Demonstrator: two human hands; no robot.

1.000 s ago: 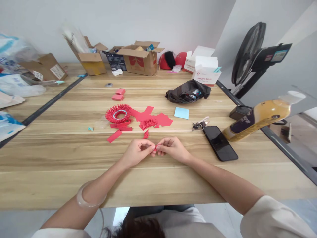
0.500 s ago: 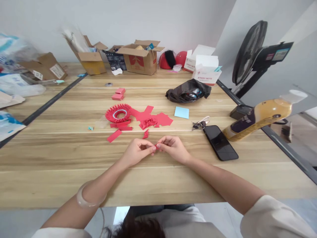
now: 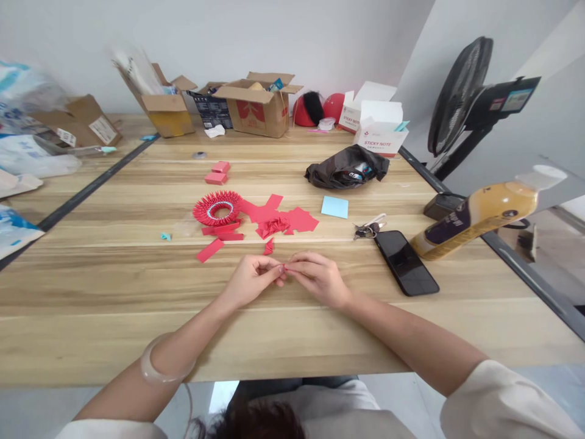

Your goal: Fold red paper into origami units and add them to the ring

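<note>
Just above the table near its front, my left hand [image 3: 253, 280] pinches a small piece of red paper [image 3: 284, 267], mostly hidden by the fingers. My right hand [image 3: 320, 277] meets it from the other side, its closed fingers on the same paper. Right behind the hands lies a folded red paper piece [image 3: 269, 246]. Farther back are red paper sheets [image 3: 301, 220] with crumpled, folded pieces on them. To the left sits a ring of folded red paper [image 3: 218, 208] with a light blue inner edge, beside red paper strips [image 3: 211, 250].
On the right are a black phone [image 3: 406, 262], keys [image 3: 368, 228], a leaning yellow bottle [image 3: 479, 213] and a fan [image 3: 461, 97]. A blue note pad [image 3: 335, 207] and a black plastic bag [image 3: 347, 167] lie behind. Cardboard boxes [image 3: 258, 110] line the wall.
The fingers of my right hand have straightened and come together over the red paper. My left hand keeps its pinch almost in place.
</note>
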